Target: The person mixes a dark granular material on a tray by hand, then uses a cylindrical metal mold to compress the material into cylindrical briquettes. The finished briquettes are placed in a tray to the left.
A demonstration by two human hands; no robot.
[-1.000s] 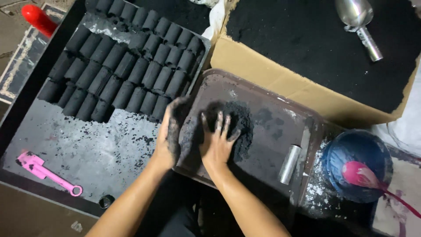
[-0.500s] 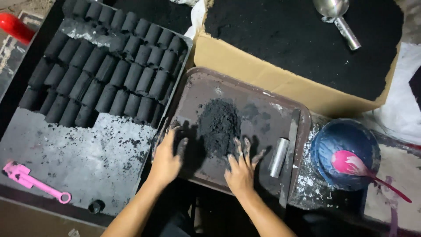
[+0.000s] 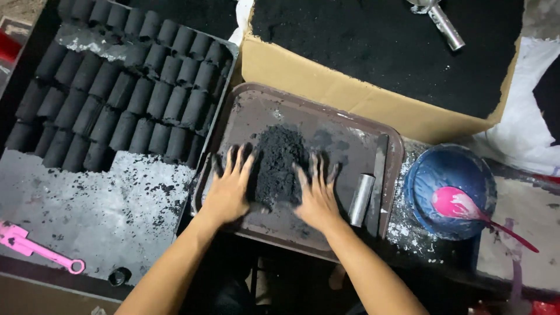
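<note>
A heap of black powder (image 3: 279, 162) lies in the middle of a brown tray (image 3: 335, 125). My left hand (image 3: 228, 186) rests flat on the tray against the heap's left side, fingers spread and blackened. My right hand (image 3: 318, 195) lies flat against the heap's right side, fingers apart too. Neither hand holds anything. A short metal tube (image 3: 361, 199) lies on the tray just right of my right hand, beside a flat dark strip (image 3: 378, 175).
Rows of black cylindrical briquettes (image 3: 116, 93) fill a grey tray (image 3: 87, 204) on the left. A cardboard box of black powder (image 3: 379, 52) with a metal scoop (image 3: 440, 20) stands behind. A blue bowl (image 3: 446, 175) with a pink spoon (image 3: 466, 210) sits right; a pink tool (image 3: 35, 248) lies left.
My hands went from pressing on the heap, out to the tray's near edge, then back in flat against both sides of it. The view has shifted right.
</note>
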